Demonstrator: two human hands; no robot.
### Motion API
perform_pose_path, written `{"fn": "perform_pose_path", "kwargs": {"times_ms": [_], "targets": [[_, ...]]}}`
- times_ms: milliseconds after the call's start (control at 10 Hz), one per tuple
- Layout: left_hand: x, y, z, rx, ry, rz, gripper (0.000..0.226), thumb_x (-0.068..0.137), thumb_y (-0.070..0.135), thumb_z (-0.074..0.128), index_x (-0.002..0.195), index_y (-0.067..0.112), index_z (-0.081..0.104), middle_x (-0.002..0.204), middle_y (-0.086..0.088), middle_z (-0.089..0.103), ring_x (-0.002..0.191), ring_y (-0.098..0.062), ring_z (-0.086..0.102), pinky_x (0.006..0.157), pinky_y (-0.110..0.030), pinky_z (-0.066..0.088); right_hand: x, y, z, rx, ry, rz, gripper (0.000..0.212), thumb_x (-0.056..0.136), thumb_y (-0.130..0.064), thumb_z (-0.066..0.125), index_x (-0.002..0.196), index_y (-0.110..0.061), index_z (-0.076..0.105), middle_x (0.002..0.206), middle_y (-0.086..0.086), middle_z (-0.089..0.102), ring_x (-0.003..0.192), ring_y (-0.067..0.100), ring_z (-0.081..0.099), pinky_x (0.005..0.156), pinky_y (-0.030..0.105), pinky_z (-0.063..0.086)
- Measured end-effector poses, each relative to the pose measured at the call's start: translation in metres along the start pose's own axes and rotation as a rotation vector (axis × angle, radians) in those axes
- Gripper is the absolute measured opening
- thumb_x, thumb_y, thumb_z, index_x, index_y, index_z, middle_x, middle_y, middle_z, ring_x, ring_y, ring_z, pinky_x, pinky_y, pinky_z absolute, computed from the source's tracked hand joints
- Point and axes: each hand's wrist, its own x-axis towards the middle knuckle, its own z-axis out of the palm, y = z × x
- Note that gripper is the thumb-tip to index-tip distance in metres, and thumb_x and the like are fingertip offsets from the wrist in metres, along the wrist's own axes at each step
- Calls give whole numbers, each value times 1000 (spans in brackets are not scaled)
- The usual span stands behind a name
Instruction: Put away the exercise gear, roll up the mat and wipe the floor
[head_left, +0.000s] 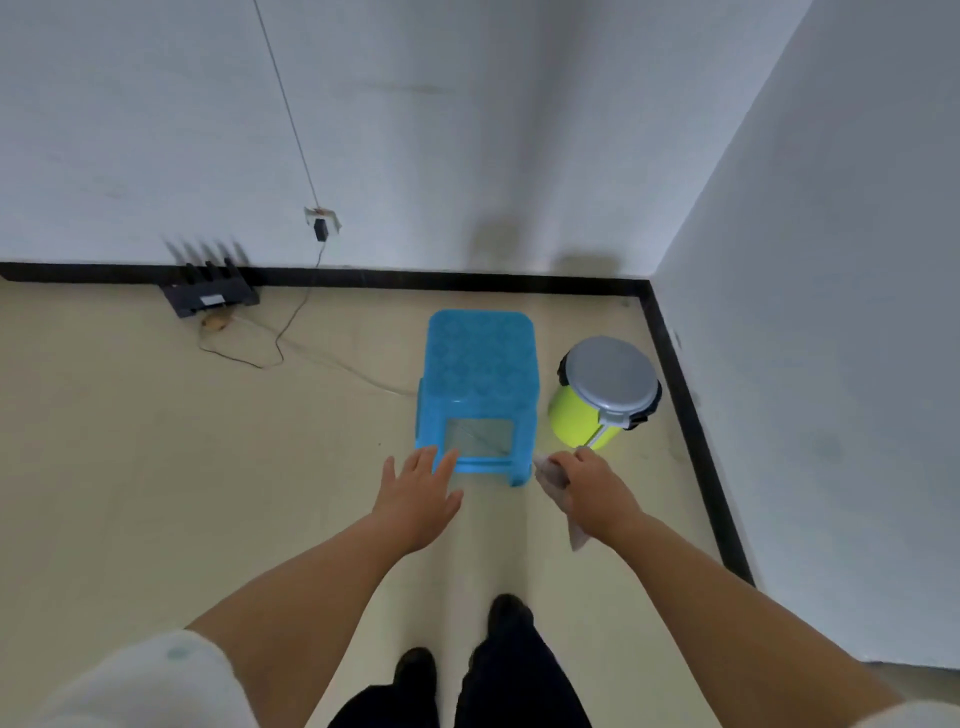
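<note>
Against the far wall's skirting, toward the floor's left side, a black router with upright antennas (210, 291) sits with a thin cable (291, 332) trailing across the beige tiled floor (156, 467). The left hand (418, 493) reaches out flat, fingers spread wide, holding nothing, just short of a blue plastic stool (480, 374). The right hand (589, 486) pinches a thin pale wiping cloth (558, 483) that hangs limp below the wrist; it looks light and soft, best bunched in the palm for wiping. A lime-green bucket with a grey clip lid (605, 395) stands near the floor's right corner. No writing is legible.
</note>
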Motion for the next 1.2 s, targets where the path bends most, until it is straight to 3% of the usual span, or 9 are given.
{"fn": "perform_pose_path", "kwargs": {"times_ms": [400, 500, 700, 800, 900, 1000, 1100, 1200], "targets": [[228, -7, 1, -159, -73, -175, 60, 96, 48, 16, 150, 23, 11, 154, -5, 21, 143, -18, 18, 114, -44, 12, 283, 33, -6, -56, -245, -181, 35, 93, -10, 48, 128, -13, 52, 114, 13, 49, 103, 30, 51, 87, 36, 45], [291, -15, 20, -169, -40, -171, 55, 100, 39, 28, 150, 23, 13, 153, -6, 23, 141, -20, 21, 114, -43, 14, 347, 42, 24, -54, -254, -187, 40, 90, -4, 48, 129, -13, 52, 111, 14, 49, 102, 31, 50, 85, 35, 43], [384, -36, 92, -92, -14, -154, 55, 101, 37, 26, 151, 21, 12, 158, -9, 9, 146, -22, 9, 116, -47, 9, 409, 67, 119, -71, -135, -223, 50, 85, 4, 47, 130, -16, 53, 111, 12, 51, 103, 32, 49, 76, 35, 39], [391, -44, 128, -131, 68, -191, 56, 94, 39, 26, 143, 15, 38, 152, -16, 29, 140, -29, 31, 110, -53, 25, 411, 79, 159, -6, -65, -263, 53, 79, 7, 53, 129, -11, 56, 123, 18, 54, 105, 40, 53, 86, 43, 47], [388, -54, 155, -82, 124, -180, 57, 86, 40, 31, 132, 16, 55, 141, -14, 48, 128, -26, 50, 99, -52, 42, 408, 89, 182, -97, -2, -312, 49, 80, -7, 51, 129, -10, 52, 129, 21, 49, 107, 40, 50, 87, 48, 50], [387, -61, 172, -66, 161, -132, 59, 86, 42, 34, 140, 19, 39, 147, -12, 41, 136, -22, 36, 107, -50, 33, 408, 98, 192, -278, -77, -359, 56, 84, -27, 36, 137, -11, 40, 138, 20, 43, 128, 34, 36, 100, 52, 41], [387, -61, 160, -76, 86, -143, 68, 82, 42, 58, 143, 19, 38, 150, -12, 35, 138, -23, 35, 107, -49, 36, 408, 88, 178, -332, -235, -310, 60, 94, -31, 38, 149, -12, 25, 153, 20, 25, 142, 34, 23, 113, 54, 26], [382, -65, 122, -143, -104, -130, 63, 97, 40, 40, 151, 21, 13, 159, -9, 4, 147, -21, 8, 116, -46, 15, 406, 70, 149, -362, -364, -205, 57, 102, -33, 30, 152, -22, 6, 160, 10, -6, 147, 25, -2, 117, 48, 6]]}}
